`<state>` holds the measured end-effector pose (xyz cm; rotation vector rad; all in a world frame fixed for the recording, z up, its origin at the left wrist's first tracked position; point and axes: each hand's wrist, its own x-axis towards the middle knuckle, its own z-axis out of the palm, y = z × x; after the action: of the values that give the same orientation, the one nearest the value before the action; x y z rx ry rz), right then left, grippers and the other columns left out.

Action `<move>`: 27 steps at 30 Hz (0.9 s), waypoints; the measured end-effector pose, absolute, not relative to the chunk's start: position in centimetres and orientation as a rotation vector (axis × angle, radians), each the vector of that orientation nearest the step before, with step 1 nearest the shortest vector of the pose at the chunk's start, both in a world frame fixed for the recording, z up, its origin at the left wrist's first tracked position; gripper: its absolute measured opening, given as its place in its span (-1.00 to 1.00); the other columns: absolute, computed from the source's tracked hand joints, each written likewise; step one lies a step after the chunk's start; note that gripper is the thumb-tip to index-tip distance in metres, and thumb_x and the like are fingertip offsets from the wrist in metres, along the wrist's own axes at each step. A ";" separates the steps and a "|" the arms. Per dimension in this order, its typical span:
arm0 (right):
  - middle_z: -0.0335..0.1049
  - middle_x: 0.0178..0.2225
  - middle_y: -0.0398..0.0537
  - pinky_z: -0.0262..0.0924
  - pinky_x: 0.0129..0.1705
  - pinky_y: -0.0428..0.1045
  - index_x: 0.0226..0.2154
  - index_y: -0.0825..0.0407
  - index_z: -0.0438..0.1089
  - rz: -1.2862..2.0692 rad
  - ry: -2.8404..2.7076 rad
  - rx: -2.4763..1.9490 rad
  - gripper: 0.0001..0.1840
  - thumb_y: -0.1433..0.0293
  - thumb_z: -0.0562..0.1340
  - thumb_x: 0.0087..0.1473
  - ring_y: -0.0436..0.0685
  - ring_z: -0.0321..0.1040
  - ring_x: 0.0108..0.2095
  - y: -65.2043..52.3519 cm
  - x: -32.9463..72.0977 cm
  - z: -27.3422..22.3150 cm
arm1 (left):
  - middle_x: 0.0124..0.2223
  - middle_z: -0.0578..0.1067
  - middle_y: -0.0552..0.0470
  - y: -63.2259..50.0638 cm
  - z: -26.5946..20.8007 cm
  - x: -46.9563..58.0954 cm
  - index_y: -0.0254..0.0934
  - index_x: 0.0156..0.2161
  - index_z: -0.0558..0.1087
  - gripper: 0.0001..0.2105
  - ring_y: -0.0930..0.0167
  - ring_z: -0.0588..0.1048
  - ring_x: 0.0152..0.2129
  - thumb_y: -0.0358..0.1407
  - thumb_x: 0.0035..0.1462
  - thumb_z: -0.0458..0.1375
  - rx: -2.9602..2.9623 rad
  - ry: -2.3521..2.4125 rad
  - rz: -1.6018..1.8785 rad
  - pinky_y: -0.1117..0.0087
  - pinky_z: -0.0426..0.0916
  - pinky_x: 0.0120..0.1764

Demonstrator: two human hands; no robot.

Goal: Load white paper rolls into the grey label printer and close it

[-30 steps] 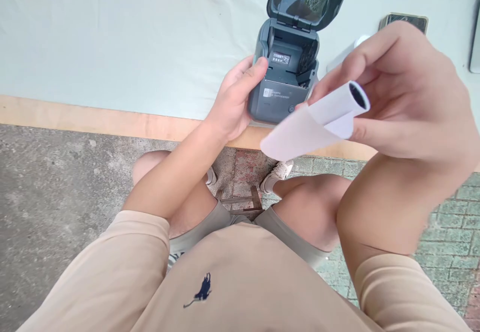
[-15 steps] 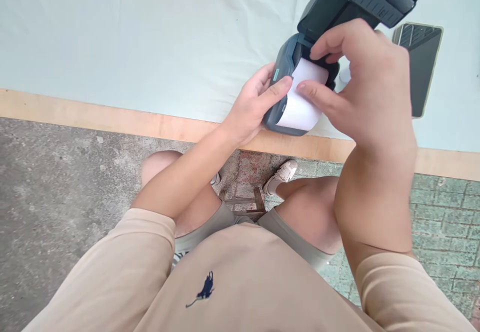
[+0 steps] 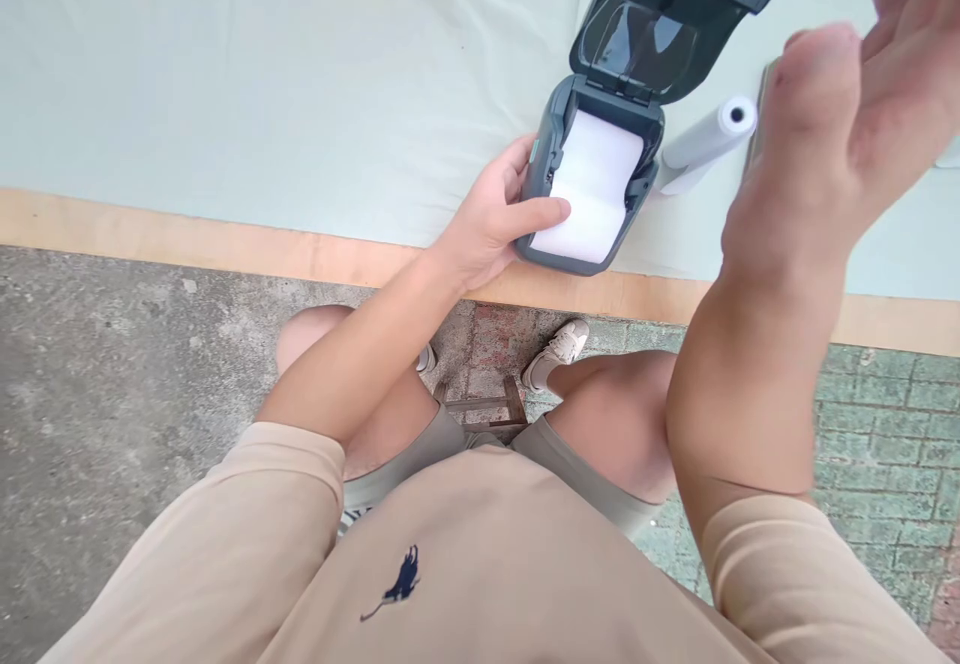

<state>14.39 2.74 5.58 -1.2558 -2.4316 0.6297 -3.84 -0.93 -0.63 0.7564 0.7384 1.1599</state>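
A dark portable label printer (image 3: 649, 124) stands at the table's front edge, its hinged lid (image 3: 637, 44) swung up and back. White paper (image 3: 589, 184) fills the compartment inside. My left hand (image 3: 499, 209) grips the printer's left side, the thumb lying over the edge onto the paper. Raised at the right, close to the camera, my right hand (image 3: 847, 134) is off the printer with thumb and fingers apart. Nothing shows in it, though its fingertips run out of the frame. Just right of the printer lies a white paper roll (image 3: 709, 139) with a dark core.
A pale cloth (image 3: 300, 94) covers the table, whose wooden edge strip (image 3: 262, 249) runs in front of my knees. A phone (image 3: 757, 124) is mostly hidden behind my right hand. Below are my legs and a wooden stool part (image 3: 514, 399).
My right hand has left the printer's paper and moved up and right, opening. The printer, still in my left hand, has turned slightly and its lid leans further left. The paper roll is now uncovered.
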 end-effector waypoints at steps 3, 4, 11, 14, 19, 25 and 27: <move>0.30 -0.16 -0.04 0.28 -0.11 0.10 -0.10 -0.11 0.25 0.619 -2.332 -1.257 -0.65 0.09 0.02 0.15 0.22 0.23 0.05 2.8 13.9 6.4 | -0.20 0.49 0.07 -0.8 -0.8 -3.9 -0.21 -0.11 0.35 -0.70 0.21 0.44 0.04 -0.14 0.06 0.15 0.725 0.619 1.181 0.24 0.45 -0.04; 0.29 -0.13 -0.05 0.28 -0.11 0.08 -0.08 -0.12 0.24 0.599 -2.282 -1.247 -0.66 0.10 0.01 0.16 0.20 0.24 0.05 2.8 13.6 6.8 | -0.22 0.49 0.05 -0.8 -0.7 -3.9 -0.21 -0.13 0.36 -0.69 0.21 0.44 0.04 -0.10 0.06 0.13 0.703 0.581 1.195 0.25 0.45 -0.05; 0.29 -0.04 -0.12 0.28 -0.02 -0.04 -0.07 -0.06 0.26 0.735 -2.172 -1.076 -0.64 0.23 0.17 0.06 0.03 0.29 -0.05 2.9 11.4 7.6 | -0.32 0.54 0.02 -1.3 0.4 -3.7 -0.25 -0.25 0.40 -0.81 0.29 0.47 -0.01 -0.17 0.15 0.07 0.540 0.613 1.228 0.38 0.43 -0.05; 0.27 0.01 -0.15 0.31 -0.07 -0.04 -0.01 -0.11 0.20 0.841 -2.318 -1.134 -0.59 0.26 0.19 0.06 0.06 0.27 -0.02 2.8 11.3 7.7 | -0.28 0.55 0.06 -1.4 0.4 -3.7 -0.22 -0.20 0.39 -0.86 0.30 0.50 -0.07 -0.25 0.14 0.10 0.532 0.662 1.237 0.43 0.44 -0.14; 0.17 0.09 -0.18 0.32 -0.11 -0.02 0.02 -0.20 0.13 0.870 -2.339 -1.178 -0.55 0.34 0.17 0.06 0.08 0.19 0.08 2.5 11.0 8.2 | -0.29 0.52 0.08 -1.3 0.6 -3.3 -0.23 -0.19 0.39 -0.86 0.33 0.51 -0.07 -0.27 0.16 0.08 0.554 0.694 1.291 0.49 0.43 -0.25; 0.18 0.09 -0.06 0.16 0.14 0.02 0.06 -0.04 0.14 0.646 -2.401 -1.052 -0.58 0.24 0.09 0.15 0.05 0.15 0.11 2.9 11.8 8.2 | -0.31 0.54 0.03 -0.9 1.1 -3.6 -0.27 -0.20 0.45 -0.62 0.30 0.45 0.03 -0.05 0.21 -0.09 0.487 0.633 1.211 0.40 0.47 -0.08; 0.24 0.06 -0.08 0.13 0.17 0.03 0.05 -0.06 0.18 0.651 -2.427 -1.033 -0.61 0.22 0.07 0.17 0.05 0.19 0.09 3.2 12.6 8.1 | -0.31 0.54 0.04 -0.7 0.9 -3.7 -0.27 -0.18 0.46 -0.58 0.32 0.44 0.05 -0.05 0.24 -0.15 0.452 0.648 1.230 0.38 0.47 -0.06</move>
<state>12.60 3.15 8.10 -1.0334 -2.4271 0.6511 -3.69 -0.70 0.91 0.4522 0.6484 1.2303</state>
